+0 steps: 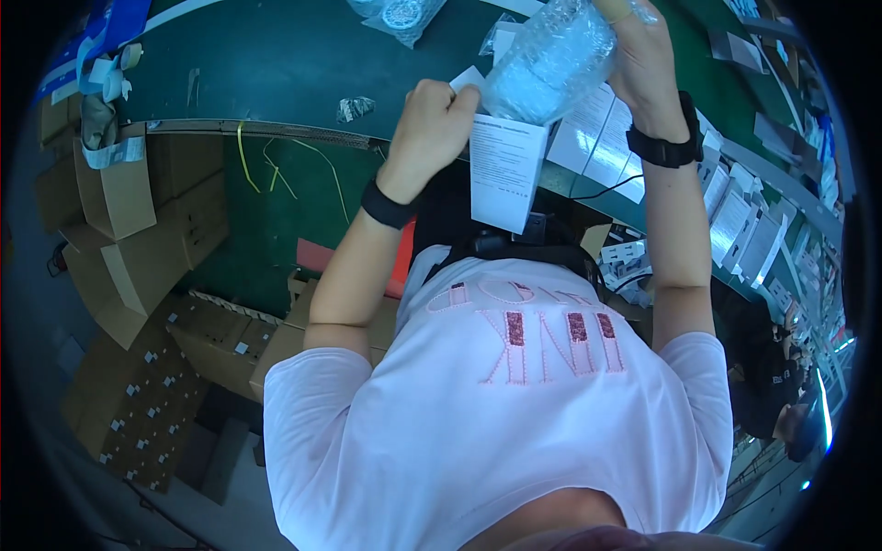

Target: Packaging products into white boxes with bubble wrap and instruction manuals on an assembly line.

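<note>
A dark green table (266, 78) is spreading across the top, from 10 to 2 o'clock. On it, a clear bag (401, 16) is lying at 12, a small shiny scrap (356, 109) near 11, and white cards (611, 147) between 1 and 2. The green floor (253, 243) is carrying brown cartons (158, 268) at 9.

1. A broad, dark-green worktable (276, 69) is seen at the top.
2. A smooth green floor (243, 262) is partly hidden by brown cardboard cartons (161, 257).
3. A straight white tube light (824, 409) is lit at right.
</note>
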Tool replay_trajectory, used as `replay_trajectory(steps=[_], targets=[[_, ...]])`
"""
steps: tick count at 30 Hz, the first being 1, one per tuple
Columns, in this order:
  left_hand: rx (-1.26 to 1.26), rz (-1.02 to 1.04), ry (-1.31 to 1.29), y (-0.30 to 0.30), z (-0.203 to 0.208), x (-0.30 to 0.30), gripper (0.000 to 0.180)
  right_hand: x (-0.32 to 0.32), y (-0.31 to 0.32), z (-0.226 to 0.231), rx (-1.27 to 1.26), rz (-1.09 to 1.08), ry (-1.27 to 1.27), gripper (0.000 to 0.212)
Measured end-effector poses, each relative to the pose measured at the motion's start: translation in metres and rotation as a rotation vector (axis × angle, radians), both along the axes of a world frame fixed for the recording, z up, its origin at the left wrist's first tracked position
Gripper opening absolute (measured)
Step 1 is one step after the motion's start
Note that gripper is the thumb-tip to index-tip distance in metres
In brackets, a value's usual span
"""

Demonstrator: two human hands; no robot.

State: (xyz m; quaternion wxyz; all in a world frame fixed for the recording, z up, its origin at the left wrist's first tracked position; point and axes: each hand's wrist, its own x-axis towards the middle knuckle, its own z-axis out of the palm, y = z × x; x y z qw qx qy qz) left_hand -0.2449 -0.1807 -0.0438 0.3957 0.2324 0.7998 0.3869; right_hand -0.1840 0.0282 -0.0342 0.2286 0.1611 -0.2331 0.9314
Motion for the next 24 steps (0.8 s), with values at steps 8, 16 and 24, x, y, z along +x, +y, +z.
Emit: replay_trajectory(steps=[8,16,24], targets=[[0.613,0.342,-0.348,-0.012,-0.028,0.05,0.042,0.041,-0.059,0.049,1.652,0.1,-0.588,0.047],[0.518,0.819,-0.227,-0.094,-0.009,0.017,0.05,0.017,-0.005,-0.003,1.361,-0.181,-1.037,0.043],[0.542,0.878,-0.612,-0.091,0.018,0.003,0.049,-0.01,-0.001,-0.158,2.338,-0.31,-0.836,0.038]])
